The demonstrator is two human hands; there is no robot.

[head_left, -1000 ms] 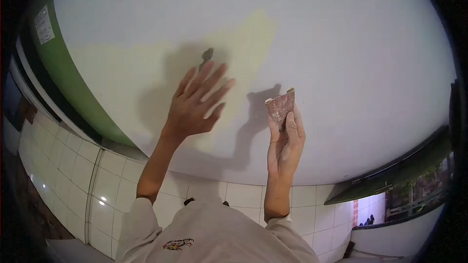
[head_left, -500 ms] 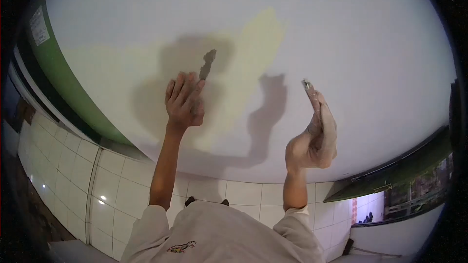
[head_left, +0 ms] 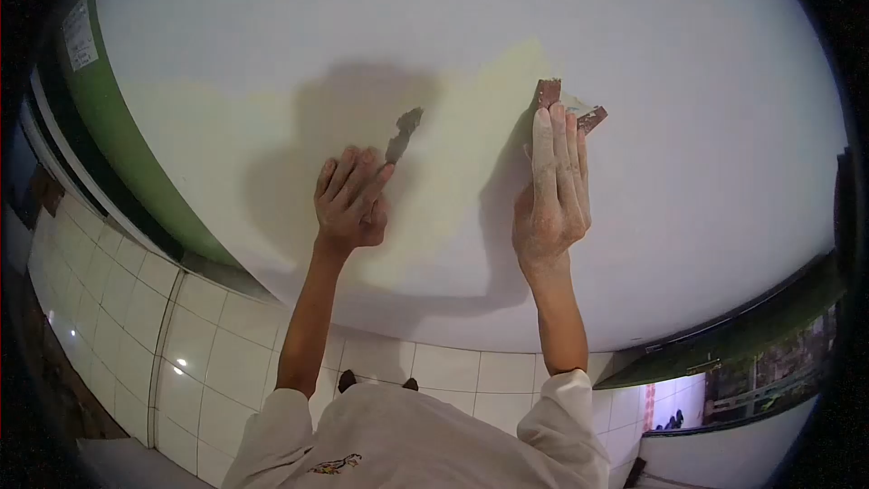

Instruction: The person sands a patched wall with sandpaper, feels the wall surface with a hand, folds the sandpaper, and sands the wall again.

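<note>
My left hand (head_left: pixel 353 199) rests on the wall (head_left: pixel 670 172) with its fingers somewhat apart and nothing in it. Just above its index finger is a dark, rough-edged patch (head_left: pixel 405 134) within a pale yellow area (head_left: pixel 462 136) of the wall. To the right, my right hand (head_left: pixel 554 177) presses a folded piece of reddish-brown sandpaper (head_left: pixel 549 92) against the wall, fingers straight and close together. Two brown ends and a pale part of the sheet stick out past the fingertips; the rest lies hidden under the hand. Pale dust coats the right fingers.
A green frame (head_left: pixel 145 154) with a paper label (head_left: pixel 80 34) borders the wall at the left. White floor tiles (head_left: pixel 448 367) lie below. At the lower right are a dark green ledge (head_left: pixel 688 358) and an opening showing shoes (head_left: pixel 670 420).
My right hand has moved from beside the wall's yellow area up onto the wall, turning its back to view and flattening the sandpaper there. My left hand came down from the dark patch.
</note>
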